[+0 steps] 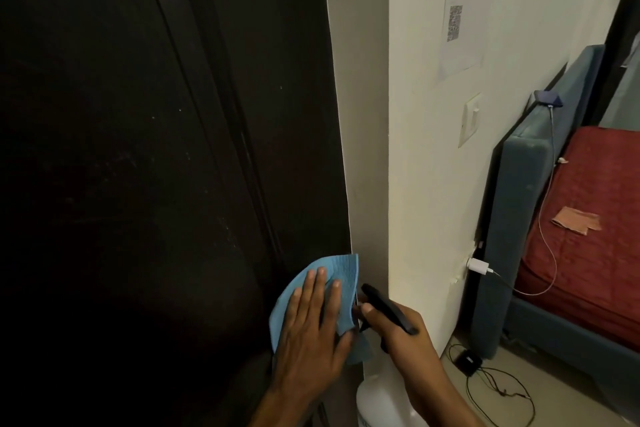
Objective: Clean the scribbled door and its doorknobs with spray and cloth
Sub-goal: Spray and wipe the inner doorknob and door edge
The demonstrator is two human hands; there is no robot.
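We take the dark door (121,166) as our landmark. Its long axis runs up and down, and our left hand (311,329) presses the blue cloth (341,270) flat against its lower right part, close to the edge where door meets pale wall (367,149). The fingers lie straight and spread over the cloth, so this grip is wide and pinches nothing.

Just right of that edge, our right hand (398,326) wraps its grip around the neck of the spray bottle (377,399), its black trigger head beside the cloth and pointing toward the door. The left hand is the one on the door; almost all of the panel lies up and to the left of it, so we judge the coming wipe must travel that way.

Faint pale specks and streaks show mid-door, but in this dimness we cannot tell scribble from spray. No doorknob can be made out. The bottle's white body is cut off at the bottom of the view, and the cloth's lower part hides behind the hand.
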